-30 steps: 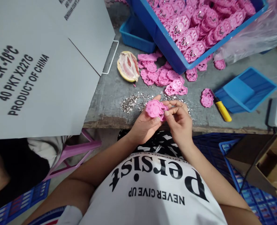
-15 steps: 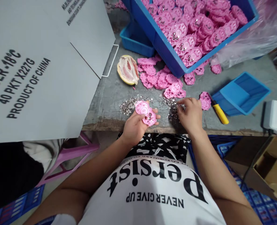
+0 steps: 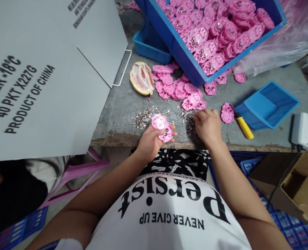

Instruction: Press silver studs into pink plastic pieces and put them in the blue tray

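Note:
My left hand (image 3: 151, 139) is closed on a pink plastic piece (image 3: 162, 127), thumb on its face, near the table's front edge. Small shiny metal parts show at the piece's lower end. To the right, my right hand (image 3: 208, 125) is over a dark heap of small metal parts (image 3: 189, 122), its fingers pinched together. Whatever lies between those fingertips is too small or hidden to name. A second heap of silvery metal parts (image 3: 142, 118) lies just beyond my left hand. More pink pieces (image 3: 180, 89) are piled behind the two heaps.
A big blue bin (image 3: 200, 79) of pink pieces stands at the back. A cut pomelo (image 3: 142, 79) lies left. On the right are a yellow-handled screwdriver (image 3: 244, 127), a blue tray (image 3: 268, 106) and a white box-shaped device (image 3: 307, 131). A large carton (image 3: 47, 83) fills the left.
My right hand has shifted slightly left, with its fingers drawn closer together over the dark heap. My left hand still holds the pink piece, turned and lowered slightly.

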Demonstrator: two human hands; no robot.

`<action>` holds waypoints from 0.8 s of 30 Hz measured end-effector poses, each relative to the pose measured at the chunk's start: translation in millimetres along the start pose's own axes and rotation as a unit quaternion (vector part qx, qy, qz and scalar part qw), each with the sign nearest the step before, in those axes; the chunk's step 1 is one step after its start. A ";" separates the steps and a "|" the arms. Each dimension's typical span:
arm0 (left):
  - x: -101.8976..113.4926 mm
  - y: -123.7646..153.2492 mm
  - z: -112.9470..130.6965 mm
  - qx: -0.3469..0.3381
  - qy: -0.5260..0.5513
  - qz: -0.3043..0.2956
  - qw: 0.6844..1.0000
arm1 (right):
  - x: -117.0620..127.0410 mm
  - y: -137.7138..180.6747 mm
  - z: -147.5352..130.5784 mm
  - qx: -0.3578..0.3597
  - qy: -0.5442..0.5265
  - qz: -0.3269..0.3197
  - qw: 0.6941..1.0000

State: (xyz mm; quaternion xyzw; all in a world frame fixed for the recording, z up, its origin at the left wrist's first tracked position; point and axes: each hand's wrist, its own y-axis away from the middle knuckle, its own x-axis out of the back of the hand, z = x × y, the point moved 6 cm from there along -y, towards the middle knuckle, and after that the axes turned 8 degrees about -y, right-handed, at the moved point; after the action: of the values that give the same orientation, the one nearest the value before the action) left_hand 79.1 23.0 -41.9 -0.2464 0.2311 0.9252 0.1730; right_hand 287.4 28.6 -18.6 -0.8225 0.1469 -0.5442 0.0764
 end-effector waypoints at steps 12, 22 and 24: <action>-28.7 -3.9 10.1 -0.029 -0.131 0.032 0.991 | 5.1 24.6 -18.7 -0.200 -0.558 -0.012 0.805; -35.4 -2.0 10.3 -0.048 -0.126 0.030 0.990 | 4.1 29.1 -19.0 -0.208 -0.545 -0.005 0.812; -31.7 -2.7 8.9 -0.030 -0.084 0.028 0.996 | 2.5 24.6 -7.8 -0.181 -0.449 0.017 0.875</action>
State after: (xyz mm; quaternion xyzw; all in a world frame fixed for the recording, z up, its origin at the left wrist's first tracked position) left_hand 102.9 23.3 -19.0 -0.1659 0.1950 0.9536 0.1584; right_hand 277.2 4.8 -20.3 -0.9752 0.2067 -0.0791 -0.0068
